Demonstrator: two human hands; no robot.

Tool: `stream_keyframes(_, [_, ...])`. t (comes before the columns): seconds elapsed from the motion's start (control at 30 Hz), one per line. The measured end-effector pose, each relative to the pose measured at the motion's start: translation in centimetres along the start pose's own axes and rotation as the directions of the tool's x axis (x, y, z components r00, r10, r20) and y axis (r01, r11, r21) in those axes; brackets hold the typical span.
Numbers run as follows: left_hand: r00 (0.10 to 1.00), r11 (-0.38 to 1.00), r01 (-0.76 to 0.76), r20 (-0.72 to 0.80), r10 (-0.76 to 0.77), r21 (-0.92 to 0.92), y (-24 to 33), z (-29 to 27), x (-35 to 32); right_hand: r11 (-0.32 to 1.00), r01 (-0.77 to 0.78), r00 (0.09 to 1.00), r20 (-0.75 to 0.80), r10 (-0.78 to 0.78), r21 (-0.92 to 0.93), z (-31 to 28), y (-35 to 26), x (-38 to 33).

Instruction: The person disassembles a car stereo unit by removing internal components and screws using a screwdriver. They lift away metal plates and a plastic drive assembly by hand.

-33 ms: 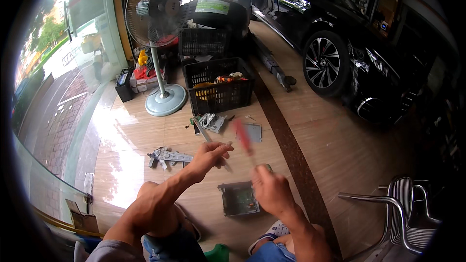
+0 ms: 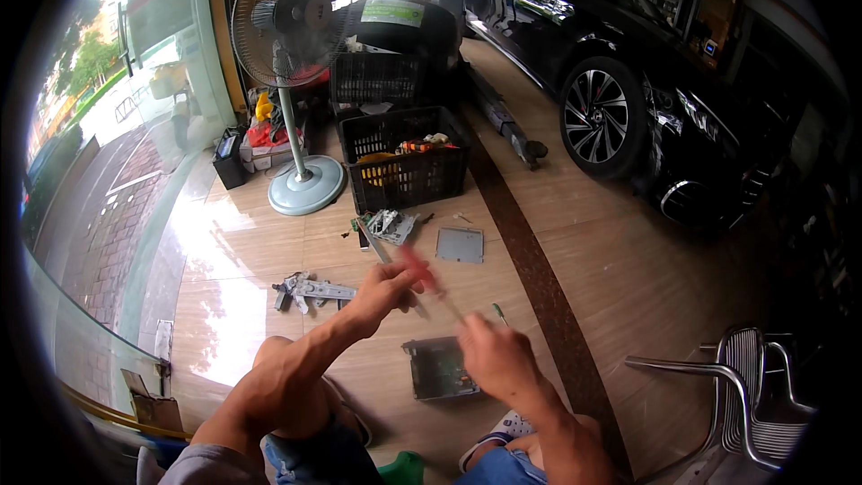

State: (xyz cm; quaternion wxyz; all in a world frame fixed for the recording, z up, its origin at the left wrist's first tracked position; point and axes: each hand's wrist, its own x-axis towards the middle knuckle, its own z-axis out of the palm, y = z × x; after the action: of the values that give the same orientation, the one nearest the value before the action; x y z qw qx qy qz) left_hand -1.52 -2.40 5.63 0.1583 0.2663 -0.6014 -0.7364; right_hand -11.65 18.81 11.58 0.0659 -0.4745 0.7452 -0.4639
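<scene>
My left hand (image 2: pixel 388 287) and my right hand (image 2: pixel 496 357) are raised close together above a wooden floor. A red-handled screwdriver (image 2: pixel 419 269), blurred by motion, spans between them. Its red handle is at my left fingertips and its thin shaft runs down into my closed right hand. A thin grey metal strip (image 2: pixel 375 242) sticks up past my left hand; whether that hand holds it is unclear. An open grey metal box (image 2: pixel 440 368) lies on the floor below my hands. A small green-handled screwdriver (image 2: pixel 497 311) lies just beyond my right hand.
A flat grey plate (image 2: pixel 460 244), a metal bracket part (image 2: pixel 310 289) and small loose parts (image 2: pixel 388 224) lie ahead on the floor. Beyond stand a black crate (image 2: pixel 404 166), a pedestal fan (image 2: pixel 301 189) and a black car (image 2: pixel 628 81). A metal chair (image 2: pixel 745 395) is at right.
The red handle has shifted slightly left and down toward my left hand. Both hands stay about where they were.
</scene>
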Motion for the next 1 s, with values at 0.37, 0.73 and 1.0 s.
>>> stream_keyframes(0.37, [0.998,0.998,-0.011,0.055,0.014,-0.068,-0.1,-0.2,0.0,0.991,0.124,0.985,-0.13,-0.116,0.052,0.5,-1.1,-0.7])
stream_keyframes(0.73, [0.994,0.991,-0.085,0.054,0.09,-0.101,-0.1,-0.7,-0.2,0.955,0.241,0.966,-0.047,-0.253,-0.172,1.8,-0.1,-0.9])
stream_keyframes(1.0, [1.0,0.995,-0.02,0.015,0.021,-0.094,0.0,-0.1,-0.5,0.962,0.211,0.977,0.017,-0.211,-0.173,2.1,0.1,-0.7])
